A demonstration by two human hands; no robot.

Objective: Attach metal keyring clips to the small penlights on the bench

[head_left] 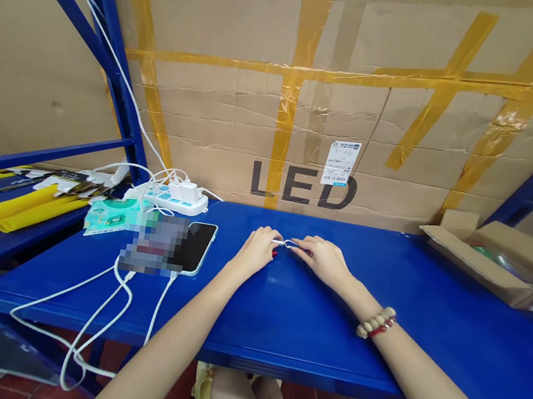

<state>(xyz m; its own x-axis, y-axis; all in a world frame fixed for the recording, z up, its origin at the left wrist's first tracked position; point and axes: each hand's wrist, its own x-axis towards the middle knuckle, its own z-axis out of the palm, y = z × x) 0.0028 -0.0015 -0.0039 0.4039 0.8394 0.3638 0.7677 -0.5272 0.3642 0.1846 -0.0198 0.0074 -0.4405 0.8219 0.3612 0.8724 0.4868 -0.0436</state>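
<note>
My left hand [254,250] is above the blue shelf top, its fingers closed on a small white piece [280,242]. From the right, my right hand [325,261] pinches a thin dark and white loop [289,243] that meets the white piece between my fingertips. Both are too small to name for certain. Red nails show on my left hand. A beaded bracelet [375,324] circles my right wrist. To the left of my left hand lies a phone [201,248], partly covered by a blurred patch.
White charging cables [123,312] hang over the front edge at left. Behind the phone sit a power strip [190,201] and a green packet [112,215]. Yellow packages [27,209] lie far left, an open cardboard box [504,264] at right. A large taped carton [238,121] stands behind.
</note>
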